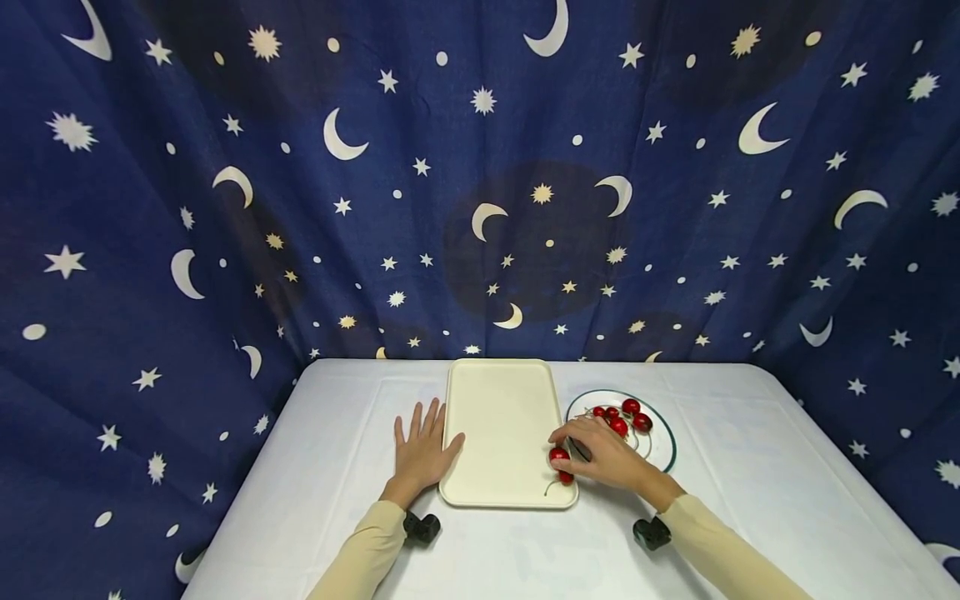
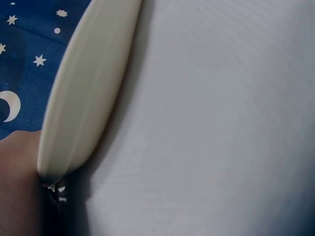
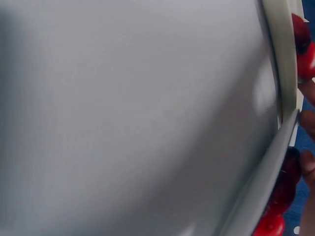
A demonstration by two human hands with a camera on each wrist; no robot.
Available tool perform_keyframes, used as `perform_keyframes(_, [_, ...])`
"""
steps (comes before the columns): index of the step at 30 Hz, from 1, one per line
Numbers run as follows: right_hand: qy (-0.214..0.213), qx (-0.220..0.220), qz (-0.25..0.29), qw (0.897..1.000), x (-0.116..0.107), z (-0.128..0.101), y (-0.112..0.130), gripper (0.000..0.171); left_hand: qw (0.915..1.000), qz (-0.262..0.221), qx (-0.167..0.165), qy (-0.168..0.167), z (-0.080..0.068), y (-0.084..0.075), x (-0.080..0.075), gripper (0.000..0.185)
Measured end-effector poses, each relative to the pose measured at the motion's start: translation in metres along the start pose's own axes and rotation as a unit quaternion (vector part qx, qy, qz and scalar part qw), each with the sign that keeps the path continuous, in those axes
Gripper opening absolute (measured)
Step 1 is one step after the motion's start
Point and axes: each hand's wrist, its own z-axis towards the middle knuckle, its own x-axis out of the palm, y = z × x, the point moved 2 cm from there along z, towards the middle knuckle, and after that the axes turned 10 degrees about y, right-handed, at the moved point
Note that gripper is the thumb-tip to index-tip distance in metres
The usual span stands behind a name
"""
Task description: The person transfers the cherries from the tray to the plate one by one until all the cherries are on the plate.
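A shallow cream tray (image 1: 498,417) lies lengthwise on the table. My left hand (image 1: 422,457) rests with spread fingers at its left edge, the thumb over the rim. My right hand (image 1: 609,454) pinches a red cherry (image 1: 558,455) between thumb and fingers at the tray's right side. Just below it, a second cherry (image 1: 566,477) with a curved stem lies in the tray. Under and behind the right hand stands a round clear plate (image 1: 663,450) with a green rim, holding several cherries (image 1: 631,407). The right wrist view shows a bright cherry (image 3: 306,61) by the fingertips.
A white cloth covers the table (image 1: 735,467). Behind it and at both sides hangs a dark blue curtain (image 1: 420,250) with moons and stars. A black wrist camera (image 1: 422,527) sits on the left wrist and another camera (image 1: 652,533) on the right.
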Motion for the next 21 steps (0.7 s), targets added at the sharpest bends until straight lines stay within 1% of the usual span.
perform_keyframes(3, [0.002,-0.016,-0.02,1.0,0.0011,-0.0005,-0.0006,0.03,1.0,0.002,-0.001,0.0,0.0005,0.0002,0.0,0.078])
perform_keyframes(5, [0.001,-0.02,-0.029,0.999,0.0014,-0.0006,-0.0011,0.03,1.0,0.004,-0.002,0.0,0.0005,0.0002,0.0002,0.078])
perform_keyframes(12, [0.014,-0.006,-0.007,1.0,0.0021,-0.0004,-0.0017,0.023,1.0,0.003,-0.002,0.0,-0.0015,-0.0005,0.0004,0.078])
perform_keyframes(16, [-0.001,-0.006,-0.016,1.0,0.0029,-0.0014,-0.0017,0.023,1.0,0.003,-0.001,0.0,-0.0017,-0.0006,0.0008,0.078])
perform_keyframes(21, [-0.033,0.019,-0.013,0.999,-0.0002,-0.0024,-0.0029,0.03,1.0,0.005,0.001,-0.004,-0.0005,-0.0003,0.0008,0.078])
